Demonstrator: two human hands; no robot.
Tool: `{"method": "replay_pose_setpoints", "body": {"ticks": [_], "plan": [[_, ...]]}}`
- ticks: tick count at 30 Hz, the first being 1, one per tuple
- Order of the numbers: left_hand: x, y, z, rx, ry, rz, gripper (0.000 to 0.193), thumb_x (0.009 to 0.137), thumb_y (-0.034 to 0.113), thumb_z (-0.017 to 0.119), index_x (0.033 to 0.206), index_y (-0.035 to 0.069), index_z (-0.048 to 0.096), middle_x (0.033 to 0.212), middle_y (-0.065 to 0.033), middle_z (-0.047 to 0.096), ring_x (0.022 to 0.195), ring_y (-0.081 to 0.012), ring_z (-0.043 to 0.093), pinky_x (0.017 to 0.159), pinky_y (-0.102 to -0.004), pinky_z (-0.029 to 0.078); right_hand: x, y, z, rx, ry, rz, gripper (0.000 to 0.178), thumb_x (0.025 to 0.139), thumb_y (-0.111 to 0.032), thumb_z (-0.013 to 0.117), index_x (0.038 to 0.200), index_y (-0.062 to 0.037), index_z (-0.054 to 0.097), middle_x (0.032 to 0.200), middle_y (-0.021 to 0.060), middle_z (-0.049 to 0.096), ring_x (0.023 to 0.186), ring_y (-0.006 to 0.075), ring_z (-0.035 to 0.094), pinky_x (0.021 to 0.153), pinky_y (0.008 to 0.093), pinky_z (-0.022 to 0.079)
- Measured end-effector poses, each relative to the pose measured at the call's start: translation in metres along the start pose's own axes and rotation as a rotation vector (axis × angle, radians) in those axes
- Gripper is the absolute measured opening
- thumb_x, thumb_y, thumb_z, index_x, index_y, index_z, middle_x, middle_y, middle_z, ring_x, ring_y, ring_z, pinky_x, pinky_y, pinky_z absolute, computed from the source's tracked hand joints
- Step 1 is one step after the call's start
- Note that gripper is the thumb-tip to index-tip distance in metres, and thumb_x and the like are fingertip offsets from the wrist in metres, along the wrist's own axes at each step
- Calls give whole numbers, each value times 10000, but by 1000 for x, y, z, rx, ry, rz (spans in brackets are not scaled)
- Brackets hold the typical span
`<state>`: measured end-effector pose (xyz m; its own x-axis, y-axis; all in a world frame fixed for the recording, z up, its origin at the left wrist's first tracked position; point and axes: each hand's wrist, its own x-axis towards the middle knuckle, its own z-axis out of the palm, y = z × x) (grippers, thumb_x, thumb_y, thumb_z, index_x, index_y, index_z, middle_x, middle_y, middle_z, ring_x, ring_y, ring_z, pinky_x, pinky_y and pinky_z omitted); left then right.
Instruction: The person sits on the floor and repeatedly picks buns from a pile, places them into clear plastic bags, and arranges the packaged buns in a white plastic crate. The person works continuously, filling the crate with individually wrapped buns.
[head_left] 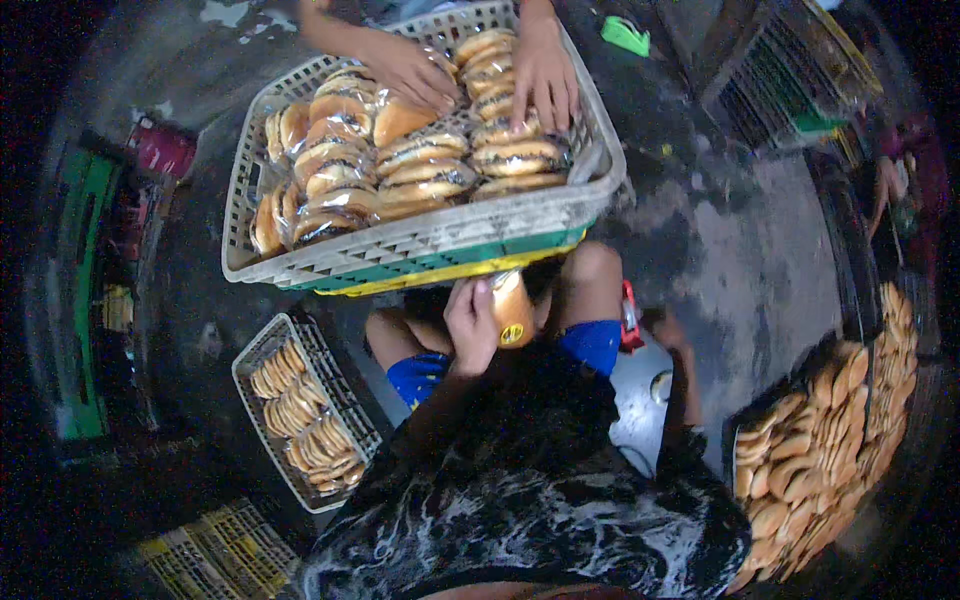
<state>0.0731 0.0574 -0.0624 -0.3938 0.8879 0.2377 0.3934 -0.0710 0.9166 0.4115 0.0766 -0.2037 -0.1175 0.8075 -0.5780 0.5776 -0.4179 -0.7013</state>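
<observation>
My left hand (472,328) is closed around a bun (513,312) with a yellow round label and clear plastic over it, held between my knees. On the right, my right hand (668,328) is beside a red object (629,316) standing on a silvery metal surface (640,400); its fingers are dim and blurred. In front of me a pale plastic crate (430,236) holds rows of filled buns (425,180) in clear wrappers. Another person's hands (412,72) rest on the buns in it from the far side.
Green and yellow crates (480,262) sit under the pale crate. A second crate (262,425) of buns stands at my left. Many unwrapped buns (800,460) are piled at the right. A bright green object (626,36) lies on the floor; stacked crates (790,75) stand far right.
</observation>
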Motion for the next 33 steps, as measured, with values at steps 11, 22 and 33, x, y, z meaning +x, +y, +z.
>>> {"method": "replay_pose_setpoints", "body": {"ticks": [11,22,33], "plan": [[21,24,-32,-34,37,689,297,843,259,458,791,-23,536,796,-156,571,713,-272,555,668,-355,455,-18,-296,58,-352,-461,-729,356,722,-248,580,978,-3,560,907,132,586,869,230,540,768,315,425],[146,102,-60,-161,120,328,219,852,187,456,801,-7,545,725,-96,556,666,-178,506,638,-280,416,-41,-342,71,190,-11,-915,464,755,-347,604,1060,-6,523,937,147,598,864,216,574,795,328,431],[392,-68,27,741,-422,922,446,786,378,518,1084,50,458,899,-165,588,868,-296,554,784,-367,431,-4,-369,39,-458,680,-734,457,775,-442,499,858,1,569,844,214,576,804,347,566,693,422,456]]}}
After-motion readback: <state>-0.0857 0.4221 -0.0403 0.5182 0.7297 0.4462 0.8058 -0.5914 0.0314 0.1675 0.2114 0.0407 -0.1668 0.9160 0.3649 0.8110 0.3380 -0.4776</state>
